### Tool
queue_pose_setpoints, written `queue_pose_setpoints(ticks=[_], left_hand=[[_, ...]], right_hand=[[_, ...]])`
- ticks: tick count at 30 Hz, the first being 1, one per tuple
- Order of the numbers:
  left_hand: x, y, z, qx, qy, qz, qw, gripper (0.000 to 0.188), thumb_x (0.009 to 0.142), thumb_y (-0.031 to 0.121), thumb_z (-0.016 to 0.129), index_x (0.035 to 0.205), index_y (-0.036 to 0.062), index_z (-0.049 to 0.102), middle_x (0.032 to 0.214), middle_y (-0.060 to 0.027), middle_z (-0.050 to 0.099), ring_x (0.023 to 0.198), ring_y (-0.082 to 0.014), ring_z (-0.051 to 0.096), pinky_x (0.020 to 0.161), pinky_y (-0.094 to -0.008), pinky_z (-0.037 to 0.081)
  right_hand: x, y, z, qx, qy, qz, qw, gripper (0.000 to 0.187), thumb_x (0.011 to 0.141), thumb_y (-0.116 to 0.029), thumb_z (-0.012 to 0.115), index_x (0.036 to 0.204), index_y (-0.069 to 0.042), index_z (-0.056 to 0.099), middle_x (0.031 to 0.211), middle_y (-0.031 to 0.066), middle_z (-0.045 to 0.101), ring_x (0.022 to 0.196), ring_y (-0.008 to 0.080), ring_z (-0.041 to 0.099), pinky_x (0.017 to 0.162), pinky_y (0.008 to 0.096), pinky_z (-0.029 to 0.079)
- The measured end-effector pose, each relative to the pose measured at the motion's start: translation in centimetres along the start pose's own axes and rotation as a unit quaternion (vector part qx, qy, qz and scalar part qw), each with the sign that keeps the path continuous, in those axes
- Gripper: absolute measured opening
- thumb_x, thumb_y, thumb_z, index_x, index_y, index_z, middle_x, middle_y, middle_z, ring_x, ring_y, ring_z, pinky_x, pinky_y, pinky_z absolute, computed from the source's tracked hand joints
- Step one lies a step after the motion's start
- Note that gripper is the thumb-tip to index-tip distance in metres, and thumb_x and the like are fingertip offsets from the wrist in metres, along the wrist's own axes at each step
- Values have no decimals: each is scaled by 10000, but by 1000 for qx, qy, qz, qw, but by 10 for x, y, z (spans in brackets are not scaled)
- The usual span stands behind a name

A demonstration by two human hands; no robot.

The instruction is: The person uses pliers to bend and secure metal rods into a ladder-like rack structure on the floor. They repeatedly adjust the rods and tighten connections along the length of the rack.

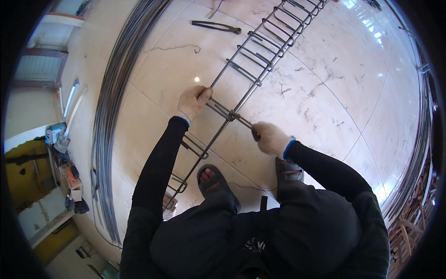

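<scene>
A long rebar cage [253,92] of straight bars and bent stirrups runs diagonally from the far right toward my feet. My left hand [193,101], in a cream knit glove, is closed on the cage's left bar, beside a stirrup [216,107]. My right hand [272,138], gloved the same way, is closed around the handles of dark pincers [243,122]. Their head meets the right bar at the stirrup crossing; any tie wire there is too small to make out. The handle ends are hidden in my palm.
Another pair of pincers [216,26] lies on the tiled floor near a thin wire [174,48]. Long loose bars [110,102] lie in a bundle to the left, with more bars [413,176] along the right. Wire scraps [283,89] are scattered right of the cage. My sandalled feet [214,183] stand close by.
</scene>
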State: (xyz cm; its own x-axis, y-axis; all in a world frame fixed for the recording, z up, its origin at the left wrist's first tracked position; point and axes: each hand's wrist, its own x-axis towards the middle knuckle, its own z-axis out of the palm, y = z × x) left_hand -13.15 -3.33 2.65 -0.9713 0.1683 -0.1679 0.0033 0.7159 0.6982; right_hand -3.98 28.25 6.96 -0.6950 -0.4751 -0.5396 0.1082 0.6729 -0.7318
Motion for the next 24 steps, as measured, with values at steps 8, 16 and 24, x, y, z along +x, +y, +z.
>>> queue_pose_setpoints(ticks=[8, 16, 24], left_hand=[[-3, 11, -1, 7, -8, -48, 999, 510, 1068, 483, 604, 984, 0, 744, 879, -111, 744, 870, -237, 708, 838, -379, 535], [-8, 13, -7, 3, -29, -48, 998, 452, 1066, 433, 634, 1012, -1, 747, 889, -117, 748, 852, -224, 698, 823, -371, 532], [-13, 18, -9, -2, -34, -64, 997, 447, 1076, 440, 604, 1045, 21, 758, 922, -122, 767, 908, -245, 730, 864, -387, 549]], right_hand=[[4, -4, 14, -58, 9, -30, 998, 178, 841, -28, 617, 1003, -27, 689, 1020, 244, 727, 1024, 467, 692, 895, 520, 557], [2, 13, -6, 43, 77, 21, 996, 179, 823, -11, 615, 980, -26, 701, 1031, 239, 732, 1029, 453, 697, 888, 501, 557], [1, 2, 18, 39, -15, -13, 999, 176, 834, -26, 619, 992, -16, 696, 1024, 248, 725, 1028, 461, 693, 893, 527, 553]])
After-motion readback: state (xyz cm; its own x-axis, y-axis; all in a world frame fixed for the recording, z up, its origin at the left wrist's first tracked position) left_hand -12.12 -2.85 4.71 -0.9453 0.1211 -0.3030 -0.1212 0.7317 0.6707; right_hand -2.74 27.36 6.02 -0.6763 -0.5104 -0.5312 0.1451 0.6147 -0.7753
